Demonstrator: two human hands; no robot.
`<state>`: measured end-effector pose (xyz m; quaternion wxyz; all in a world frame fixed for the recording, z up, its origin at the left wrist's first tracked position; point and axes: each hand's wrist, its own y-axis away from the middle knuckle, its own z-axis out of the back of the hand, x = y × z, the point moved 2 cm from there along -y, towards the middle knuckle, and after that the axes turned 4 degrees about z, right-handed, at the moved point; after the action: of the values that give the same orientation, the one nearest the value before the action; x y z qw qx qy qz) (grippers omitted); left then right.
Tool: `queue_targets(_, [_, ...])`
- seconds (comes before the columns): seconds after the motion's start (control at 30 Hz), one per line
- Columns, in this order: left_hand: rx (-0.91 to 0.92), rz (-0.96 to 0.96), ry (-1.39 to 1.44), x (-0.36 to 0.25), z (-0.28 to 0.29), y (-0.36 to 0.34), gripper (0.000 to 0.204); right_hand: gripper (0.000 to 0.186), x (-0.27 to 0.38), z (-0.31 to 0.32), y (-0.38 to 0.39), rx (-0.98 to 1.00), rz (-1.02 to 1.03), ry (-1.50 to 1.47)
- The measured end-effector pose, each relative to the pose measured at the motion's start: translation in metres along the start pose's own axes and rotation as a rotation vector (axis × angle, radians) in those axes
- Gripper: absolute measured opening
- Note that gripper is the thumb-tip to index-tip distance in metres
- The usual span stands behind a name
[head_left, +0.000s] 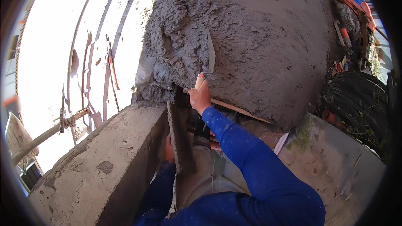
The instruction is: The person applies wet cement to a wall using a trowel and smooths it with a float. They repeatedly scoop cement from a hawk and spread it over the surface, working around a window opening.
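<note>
My right hand (201, 97) is closed around the pale handle of a trowel (211, 54). The trowel's flat blade points away from me and rests against wet grey mortar (268, 46). Lower left, my left hand (168, 150) is closed at the side of a mortar-coated board (180, 140), which it appears to hold on edge. Most of its fingers are hidden behind the board and in shadow. A narrow wooden strip (238, 109) runs along the near edge of the mortar, beside my right wrist.
A concrete ledge (104, 159) lies to the left, and a concrete slab (331, 155) to the right. Coiled black hose (356, 104) sits at far right. Beyond the left ledge are a wooden pole (50, 134) and a brightly sunlit surface (50, 50).
</note>
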<state>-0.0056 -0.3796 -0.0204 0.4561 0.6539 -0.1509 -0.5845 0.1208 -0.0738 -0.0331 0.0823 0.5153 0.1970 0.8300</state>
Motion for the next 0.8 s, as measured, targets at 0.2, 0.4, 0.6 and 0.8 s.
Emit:
queue_targets(0.2, [-0.033,-0.028,0.164,0.031,0.000,-0.004,0.051,0.038,0.014,0.063,0.018,0.211,0.254,0.163])
queue_targets(0.4, [-0.091,-0.027,0.237,0.059,0.010,-0.022,0.050,0.033,-0.013,0.171,0.037,0.392,0.207,0.530])
queue_targets(0.6, [-0.117,0.018,0.366,0.013,-0.011,-0.011,0.051,0.042,-0.009,0.229,0.058,0.592,0.113,0.994])
queue_targets(0.8, [-0.146,-0.034,0.203,0.023,0.008,-0.012,0.053,0.042,0.034,0.190,-0.041,0.631,0.364,1.258])
